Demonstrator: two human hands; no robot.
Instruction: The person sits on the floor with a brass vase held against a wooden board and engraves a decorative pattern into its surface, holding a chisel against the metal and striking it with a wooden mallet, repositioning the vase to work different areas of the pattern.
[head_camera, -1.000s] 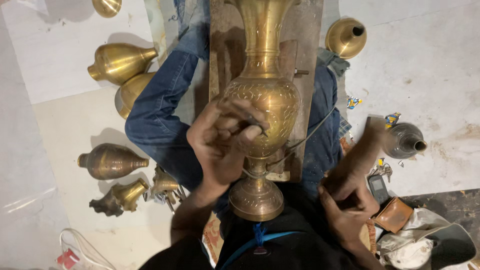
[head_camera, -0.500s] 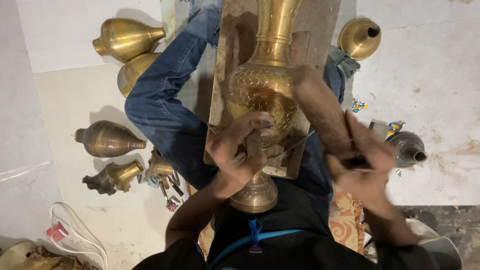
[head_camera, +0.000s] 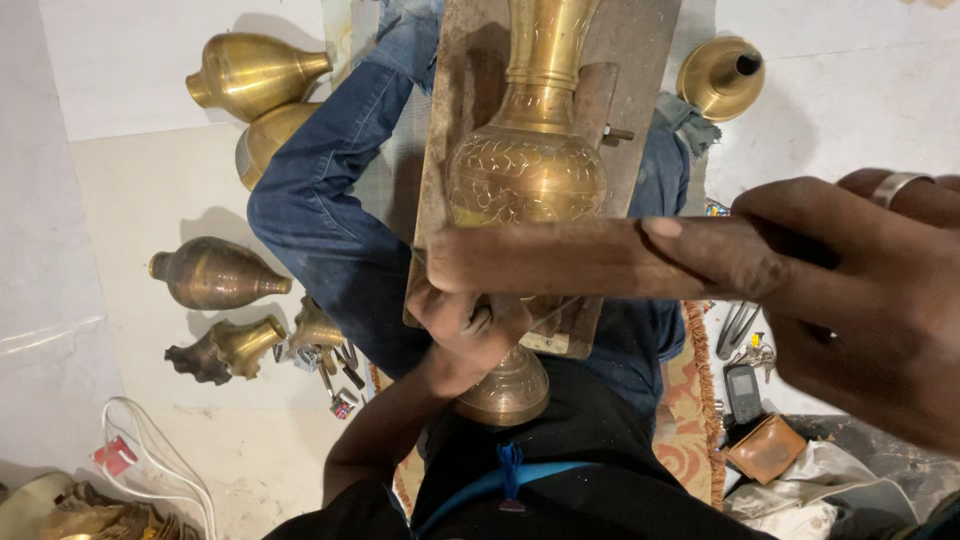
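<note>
A brass vase (head_camera: 527, 170) is laid along a wooden board (head_camera: 455, 120) at upper centre of the frame, over legs in blue jeans (head_camera: 320, 215). Its neck is gripped by the left hand (head_camera: 462, 330) at centre. A wooden stick (head_camera: 560, 258) is clenched in the right hand (head_camera: 860, 300) at right, raised across the vase. Brass pots (head_camera: 215, 275) are seen at left.

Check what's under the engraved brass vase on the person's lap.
The brass vase lies on a worn wooden board across the jeans-clad legs. The left hand and the wooden stick in the right hand cover the vase's stem.
</note>
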